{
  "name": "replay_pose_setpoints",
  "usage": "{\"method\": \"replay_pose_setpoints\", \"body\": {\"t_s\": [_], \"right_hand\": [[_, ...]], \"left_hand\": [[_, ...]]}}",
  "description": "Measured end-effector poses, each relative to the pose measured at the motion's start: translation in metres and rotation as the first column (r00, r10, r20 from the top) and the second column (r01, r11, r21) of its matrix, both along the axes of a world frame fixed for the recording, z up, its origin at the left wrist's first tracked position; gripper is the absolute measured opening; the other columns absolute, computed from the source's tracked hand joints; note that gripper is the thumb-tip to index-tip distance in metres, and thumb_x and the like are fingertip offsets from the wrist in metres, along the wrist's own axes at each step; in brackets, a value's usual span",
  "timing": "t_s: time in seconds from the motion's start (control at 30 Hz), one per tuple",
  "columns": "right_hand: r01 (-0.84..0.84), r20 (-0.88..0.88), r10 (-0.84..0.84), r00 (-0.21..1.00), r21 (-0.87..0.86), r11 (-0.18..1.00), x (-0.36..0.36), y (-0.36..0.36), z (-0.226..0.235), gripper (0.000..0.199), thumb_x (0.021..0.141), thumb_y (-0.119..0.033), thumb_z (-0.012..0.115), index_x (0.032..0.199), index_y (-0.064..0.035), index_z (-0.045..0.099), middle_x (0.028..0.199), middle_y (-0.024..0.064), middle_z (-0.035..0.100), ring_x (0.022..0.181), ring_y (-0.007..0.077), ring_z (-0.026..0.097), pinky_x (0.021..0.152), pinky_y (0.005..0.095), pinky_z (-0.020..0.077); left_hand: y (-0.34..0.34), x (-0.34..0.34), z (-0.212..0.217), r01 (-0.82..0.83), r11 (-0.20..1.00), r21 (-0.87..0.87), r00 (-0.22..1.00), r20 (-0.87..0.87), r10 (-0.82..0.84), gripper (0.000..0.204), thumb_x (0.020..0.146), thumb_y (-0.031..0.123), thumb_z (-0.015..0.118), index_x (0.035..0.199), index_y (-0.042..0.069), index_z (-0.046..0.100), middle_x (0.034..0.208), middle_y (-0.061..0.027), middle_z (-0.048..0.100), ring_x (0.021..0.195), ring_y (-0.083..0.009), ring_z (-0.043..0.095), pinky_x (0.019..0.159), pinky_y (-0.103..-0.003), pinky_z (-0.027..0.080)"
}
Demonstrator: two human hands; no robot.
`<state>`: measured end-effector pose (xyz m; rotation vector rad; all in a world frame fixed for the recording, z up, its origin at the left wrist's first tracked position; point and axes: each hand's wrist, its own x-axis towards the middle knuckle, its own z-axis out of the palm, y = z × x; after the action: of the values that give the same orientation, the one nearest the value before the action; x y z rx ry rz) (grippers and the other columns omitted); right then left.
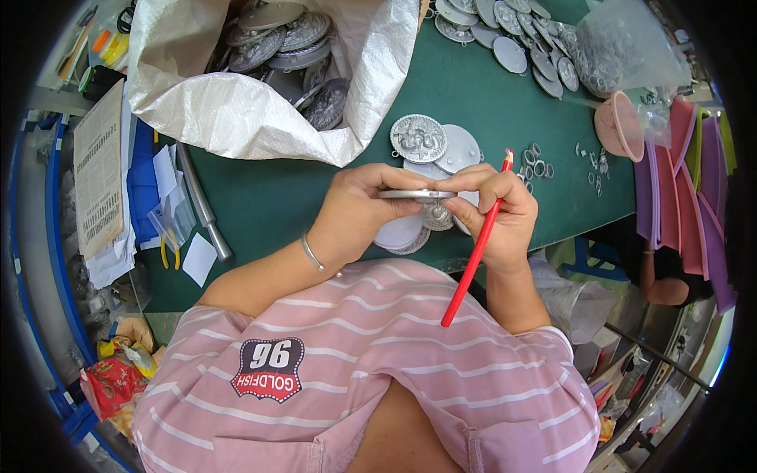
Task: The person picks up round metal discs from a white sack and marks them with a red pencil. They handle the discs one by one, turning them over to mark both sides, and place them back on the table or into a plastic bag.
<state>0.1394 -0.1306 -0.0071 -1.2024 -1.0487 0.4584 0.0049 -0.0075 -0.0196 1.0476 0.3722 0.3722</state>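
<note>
Edge-on between both hands is a round silver metal medallion [406, 194]. My left hand [355, 206], with a bangle [312, 252] at its wrist, pinches the medallion's left side between thumb and fingers. At its right edge, the fingertips of my right hand [501, 213] press together, and they also hold a red pencil [473, 272] slanting down toward me. Just beyond and below the hands lie several more medallions; one embossed medallion [419, 139] faces up beside a plain-backed one [458, 149].
A white woven sack [236, 118] full of medallions stands at the back left. Small metal rings [538, 162] lie right of my hands, near a pink cup [619, 126]. More medallions [511, 55] are heaped at the back right. A metal rod [201, 201] and papers lie left.
</note>
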Motion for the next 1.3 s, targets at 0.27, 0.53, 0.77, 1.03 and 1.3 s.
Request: {"method": "replay_pose_setpoints", "body": {"t_s": [0.27, 0.53, 0.77, 1.03, 1.3], "right_hand": [[-0.004, 0.033, 0.001, 0.999, 0.115, 0.993, 0.000, 0.002, -0.002, 0.035, 0.067, 0.011, 0.067, 0.071, -0.0076, 0.038, 0.093, 0.0188, 0.064, 0.091, 0.0262, 0.059, 0.081, 0.0369, 0.0456], [-0.018, 0.007, 0.017, 1.000, 0.146, 0.989, -0.002, 0.003, -0.003, 0.035, 0.069, 0.008, 0.069, 0.072, -0.0078, 0.037, 0.095, 0.0198, 0.063, 0.094, 0.0281, 0.059, 0.083, 0.0383, 0.0457], [-0.027, -0.007, 0.028, 1.000, 0.138, 0.990, -0.002, 0.004, -0.002, 0.035, 0.070, 0.007, 0.068, 0.072, -0.0081, 0.036, 0.096, 0.0200, 0.063, 0.095, 0.0282, 0.059, 0.083, 0.0382, 0.0458], [-0.013, -0.065, 0.021, 0.998, 0.122, 0.992, -0.003, 0.002, -0.004, 0.034, 0.071, 0.009, 0.067, 0.073, -0.0076, 0.037, 0.094, 0.0198, 0.063, 0.092, 0.0254, 0.059, 0.082, 0.0368, 0.0463], [0.018, -0.345, -0.027, 0.938, -0.029, 0.999, -0.003, 0.000, -0.004, 0.033, 0.072, 0.011, 0.067, 0.074, -0.0068, 0.039, 0.089, 0.0162, 0.062, 0.077, 0.0131, 0.058, 0.071, 0.0255, 0.0471]], "left_hand": [[0.013, 0.003, 0.005, -0.296, 0.520, 0.801, 0.939, 0.343, 0.006, 0.019, 0.071, -0.008, 0.065, 0.085, 0.005, 0.064, 0.097, -0.0104, 0.066, 0.103, -0.0322, 0.059, 0.093, -0.044, 0.043], [0.014, 0.000, 0.013, -0.312, 0.371, 0.875, 0.938, 0.345, -0.023, 0.020, 0.070, -0.003, 0.067, 0.086, 0.007, 0.065, 0.095, -0.0083, 0.067, 0.103, -0.0321, 0.059, 0.096, -0.047, 0.040], [0.015, -0.001, 0.013, -0.314, 0.346, 0.884, 0.938, 0.346, -0.032, 0.019, 0.070, -0.001, 0.068, 0.086, 0.007, 0.066, 0.095, -0.0082, 0.067, 0.102, -0.0315, 0.059, 0.096, -0.047, 0.039], [0.012, 0.001, 0.008, -0.280, 0.466, 0.840, 0.949, 0.315, 0.002, 0.022, 0.070, -0.005, 0.066, 0.090, 0.004, 0.064, 0.097, -0.0108, 0.066, 0.098, -0.0292, 0.061, 0.091, -0.041, 0.045], [0.004, -0.001, 0.007, 0.056, 0.990, 0.125, 0.996, -0.078, -0.047, 0.025, 0.076, 0.001, 0.069, 0.098, -0.003, 0.059, 0.091, -0.0063, 0.063, 0.082, -0.0107, 0.060, 0.073, -0.023, 0.049]]}}
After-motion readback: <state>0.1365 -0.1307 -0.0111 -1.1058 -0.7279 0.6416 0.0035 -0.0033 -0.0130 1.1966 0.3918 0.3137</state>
